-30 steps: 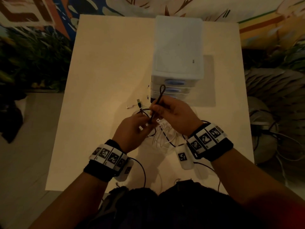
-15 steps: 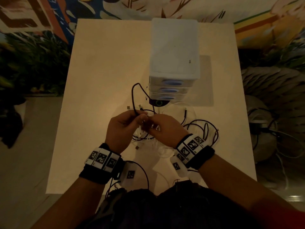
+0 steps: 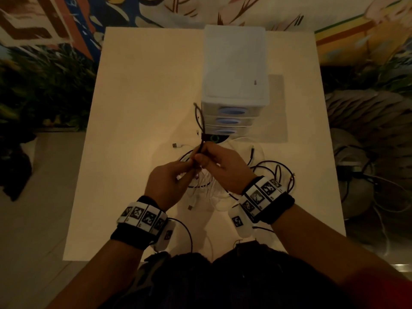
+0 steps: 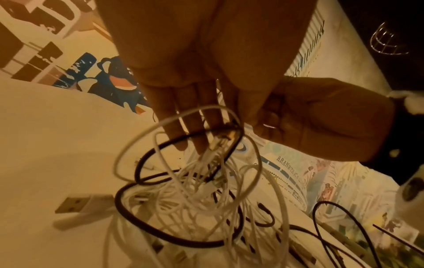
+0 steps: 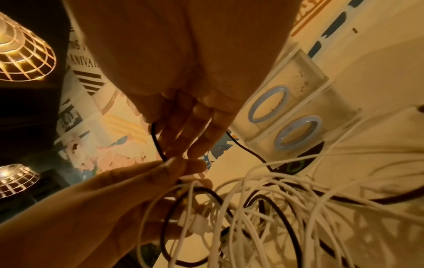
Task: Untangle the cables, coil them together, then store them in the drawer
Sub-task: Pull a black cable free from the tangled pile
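Both hands meet just in front of the drawer unit, raised a little above the bench. The right hand pinches a black cable between thumb and fingers; from that grip the cable rises in a narrow loop toward the drawer unit's left front corner. The left hand sits just beside the right, fingertips touching it, and pinches the same black cable lower down along with a bunch of thin white cables that hang from its fingers in loose rings.

Below and around the hands, the tangle of white and black cables lies on the bench, spreading to the right of the hands in several black loops. A white plug lies on the bench to the left of the drawer unit's front, and another plug lies nearer the person.

The drawer unit stands at the far middle of the bench, white-topped, with three stacked drawers, each with a blue oval handle; all three are closed.
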The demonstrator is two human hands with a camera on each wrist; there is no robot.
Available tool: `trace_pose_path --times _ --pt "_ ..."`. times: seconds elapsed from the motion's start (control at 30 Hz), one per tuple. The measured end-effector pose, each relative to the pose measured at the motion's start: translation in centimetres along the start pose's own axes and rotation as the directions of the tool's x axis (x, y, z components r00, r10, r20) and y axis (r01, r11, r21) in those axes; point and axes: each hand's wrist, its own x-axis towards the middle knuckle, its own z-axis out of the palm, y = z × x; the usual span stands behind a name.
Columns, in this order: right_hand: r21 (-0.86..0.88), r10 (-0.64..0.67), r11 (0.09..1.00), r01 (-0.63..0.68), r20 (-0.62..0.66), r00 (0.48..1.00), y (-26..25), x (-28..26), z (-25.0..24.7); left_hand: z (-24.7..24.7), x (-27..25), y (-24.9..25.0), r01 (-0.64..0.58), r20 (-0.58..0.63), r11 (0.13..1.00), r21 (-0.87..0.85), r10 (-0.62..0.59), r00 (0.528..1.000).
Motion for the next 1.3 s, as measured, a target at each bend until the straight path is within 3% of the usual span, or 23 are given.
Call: trace_pose_path --times 0.07,0.2,0.27,0.33,0.43,0.5,0.63,0.73,0.83,0.93,1.07,1.3 --pt "0.001 0.014 1.000 -0.014 0.009 1.000 0.1 -0.2 -0.3 -0.2 -0.1 0.5 0.028 -0.023 0.994 -0.110 -0.031 0.999" --pt "-0.226 0.073 0.973 -0.046 0.112 0.991 1.8 -0.8 0.1 -0.5 0.0 1.0 0.065 -0.143 0.970 -0.236 -0.101 0.984" --pt "-0.259 0.102 0.963 -0.069 0.118 0.988 3.0 -1.3 0.3 -1.1 0.1 1.6 0.119 -0.176 0.947 -0.297 -0.177 0.968" --pt "-0.188 0.099 0.978 -0.090 0.039 0.994 3.5 -1.8 0.0 -1.8 0.2 2.2 0.141 -0.183 0.904 -0.404 -0.231 0.956" --pt "-0.135 0.109 0.980 -0.145 -0.242 0.964 4.5 -2.4 -1.5 -2.9 0.1 2.3 0.118 -0.224 0.869 -0.481 -0.252 0.941" --pt "-0.210 0.173 0.946 -0.245 -0.312 0.934 5.3 -2.5 -2.8 -3.6 -0.2 2.0 0.096 -0.281 0.872 -0.481 -0.257 0.925" --pt "-0.432 0.284 0.841 -0.324 -0.156 0.946 5.5 -2.7 -4.5 -4.7 -0.5 1.5 0.049 -0.347 0.899 -0.436 -0.218 0.912" --pt "-0.598 0.438 0.719 -0.353 -0.003 0.899 5.8 -2.8 -3.6 -4.8 -0.6 0.8 0.086 -0.285 0.907 -0.413 -0.218 0.933" --pt "-0.651 0.521 0.661 -0.374 0.039 0.852 6.4 -3.1 -1.6 -4.3 -0.7 1.3 0.118 -0.196 0.944 -0.310 -0.184 0.963" --pt "-0.660 0.495 0.657 -0.364 0.014 0.869 6.9 -3.2 0.5 -3.5 -0.9 2.0 0.104 -0.121 0.981 -0.164 -0.125 0.985" --pt "-0.673 0.514 0.635 -0.379 0.002 0.858 7.0 -3.0 1.6 -3.0 -0.5 2.3 0.110 -0.114 0.984 -0.137 -0.126 0.985" --pt "-0.420 0.436 0.803 -0.423 -0.071 0.897 7.3 -4.9 -1.0 -4.6 0.3 0.9 0.176 -0.236 0.966 -0.188 -0.219 0.947"
